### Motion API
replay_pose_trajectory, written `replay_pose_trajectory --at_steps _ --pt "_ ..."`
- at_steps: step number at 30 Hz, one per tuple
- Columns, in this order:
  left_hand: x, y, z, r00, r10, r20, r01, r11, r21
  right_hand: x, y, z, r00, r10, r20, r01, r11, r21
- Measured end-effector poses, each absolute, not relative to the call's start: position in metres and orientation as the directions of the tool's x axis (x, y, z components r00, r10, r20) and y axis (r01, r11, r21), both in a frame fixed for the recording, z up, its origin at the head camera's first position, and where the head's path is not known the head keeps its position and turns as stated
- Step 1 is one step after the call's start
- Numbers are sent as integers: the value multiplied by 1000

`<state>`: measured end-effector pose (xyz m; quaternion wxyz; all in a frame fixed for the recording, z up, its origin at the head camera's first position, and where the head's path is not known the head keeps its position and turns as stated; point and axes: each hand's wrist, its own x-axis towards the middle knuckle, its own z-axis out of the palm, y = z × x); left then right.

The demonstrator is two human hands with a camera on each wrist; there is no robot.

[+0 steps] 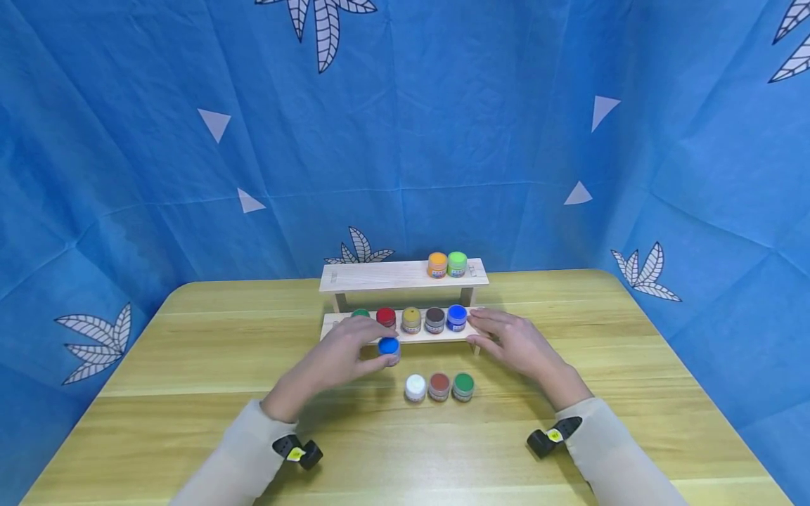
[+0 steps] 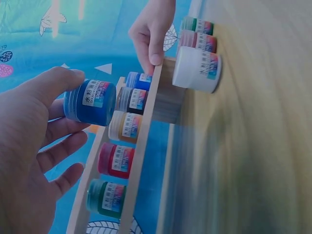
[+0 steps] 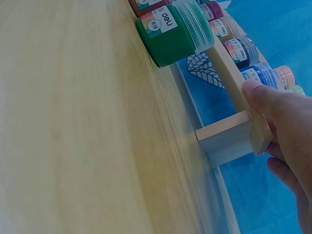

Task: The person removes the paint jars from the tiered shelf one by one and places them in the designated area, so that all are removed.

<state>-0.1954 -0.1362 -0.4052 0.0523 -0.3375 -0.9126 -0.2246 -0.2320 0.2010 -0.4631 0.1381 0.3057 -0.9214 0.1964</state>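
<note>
My left hand (image 1: 338, 355) pinches a blue paint jar (image 2: 92, 102) between thumb and fingers, raised off the table in front of the wooden two-step rack (image 1: 405, 275). At the rack's right end, my right hand (image 1: 515, 344) grips the lower shelf (image 3: 229, 80), with the thumb on its front edge and the fingers behind. A row of paint jars stands on that shelf: green, red (image 1: 386, 318), ochre (image 1: 411, 320), dark brown (image 1: 434, 320) and blue (image 1: 457, 318). In the head view my left hand partly hides the green one (image 2: 106, 198).
On the table before the rack stand a white jar (image 1: 415, 388), a reddish-brown jar (image 1: 439, 387) and a green jar (image 1: 463, 387). The upper shelf bears an orange jar (image 1: 437, 265) and a light green jar (image 1: 457, 264) towards its right. A blue cloth (image 1: 405, 140) hangs behind the table.
</note>
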Motion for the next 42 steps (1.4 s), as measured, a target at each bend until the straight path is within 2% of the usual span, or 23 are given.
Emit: replay_pose_trajectory --at_steps 6,14,25,32,42 --pt "-190 -138 -414 -779 591 210 621 678 393 -232 201 -463 -766 -513 387 -627 729 -275" --pt "-188 -139 -426 -750 633 190 649 650 395 -233 202 -463 -762 -513 395 -630 727 -272" --pt "-186 -135 -435 -752 657 56 614 667 422 -232 201 -460 -766 -509 393 -626 729 -276" --pt "-186 -134 -444 -734 678 45 632 657 411 -231 200 -460 -774 -508 378 -619 734 -279" --pt "-185 -133 -449 -742 670 4 611 675 413 -229 200 -460 -779 -507 368 -613 740 -277"
